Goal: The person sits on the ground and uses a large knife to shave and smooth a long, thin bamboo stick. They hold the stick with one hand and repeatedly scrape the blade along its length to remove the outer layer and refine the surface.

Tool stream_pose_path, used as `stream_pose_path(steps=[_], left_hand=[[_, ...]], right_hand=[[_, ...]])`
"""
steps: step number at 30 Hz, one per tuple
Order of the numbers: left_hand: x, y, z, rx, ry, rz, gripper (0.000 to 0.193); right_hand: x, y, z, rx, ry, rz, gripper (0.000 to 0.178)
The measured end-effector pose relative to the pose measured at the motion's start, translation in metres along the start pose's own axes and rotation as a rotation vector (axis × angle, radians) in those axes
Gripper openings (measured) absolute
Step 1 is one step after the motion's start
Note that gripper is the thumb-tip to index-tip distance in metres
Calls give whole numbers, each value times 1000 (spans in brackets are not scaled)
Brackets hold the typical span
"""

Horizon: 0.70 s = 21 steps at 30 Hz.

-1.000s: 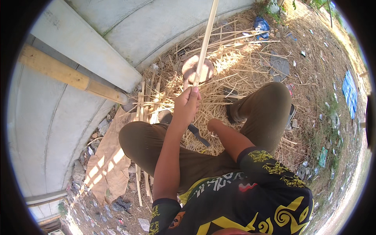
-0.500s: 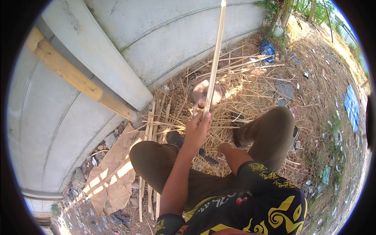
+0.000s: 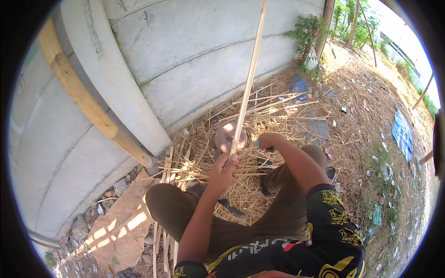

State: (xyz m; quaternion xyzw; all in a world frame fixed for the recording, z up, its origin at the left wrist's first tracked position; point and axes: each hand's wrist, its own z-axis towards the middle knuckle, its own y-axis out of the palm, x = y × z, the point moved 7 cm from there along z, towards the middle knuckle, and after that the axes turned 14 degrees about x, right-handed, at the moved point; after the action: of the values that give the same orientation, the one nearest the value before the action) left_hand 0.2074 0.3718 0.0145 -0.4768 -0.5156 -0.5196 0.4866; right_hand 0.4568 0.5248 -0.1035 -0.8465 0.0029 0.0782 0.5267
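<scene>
My left hand (image 3: 222,172) is closed around the lower end of a long, pale bamboo strip (image 3: 249,78). The strip slants upward past the top of the view and crosses in front of a round wooden block (image 3: 223,134) on the ground. To the right of that block, my right hand (image 3: 270,141) is closed, with small blue-green bits showing at its fingers. What it grips is mostly hidden. A dark, elongated object (image 3: 231,207) lies between my legs; its kind is unclear.
Straw-like shavings (image 3: 241,194) and loose strips surround the block. A concrete wall (image 3: 204,41) stands ahead, with a bamboo pole (image 3: 88,104) leaning at left. Flattened cardboard (image 3: 116,231) lies near my left knee. Blue plastic (image 3: 299,85) and a blue sheet (image 3: 402,134) lie farther right.
My right hand has risen from between my knees and moved forward, beside the block. My left hand still grips the bamboo strip. The whole view has shifted slightly.
</scene>
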Motion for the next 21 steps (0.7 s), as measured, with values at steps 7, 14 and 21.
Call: stream_pose_path(steps=[7,14,21], left_hand=[[5,9,-20,-258,0,-124,36],[-5,12,-27,-274,-178,-84,38],[-15,10,-25,-256,-182,77,38]], right_hand=[[-80,-114,-145,33,-117,1876,40],[-96,-126,-166,235,-357,1886,29],[-101,-115,-162,443,-352,1635,27]])
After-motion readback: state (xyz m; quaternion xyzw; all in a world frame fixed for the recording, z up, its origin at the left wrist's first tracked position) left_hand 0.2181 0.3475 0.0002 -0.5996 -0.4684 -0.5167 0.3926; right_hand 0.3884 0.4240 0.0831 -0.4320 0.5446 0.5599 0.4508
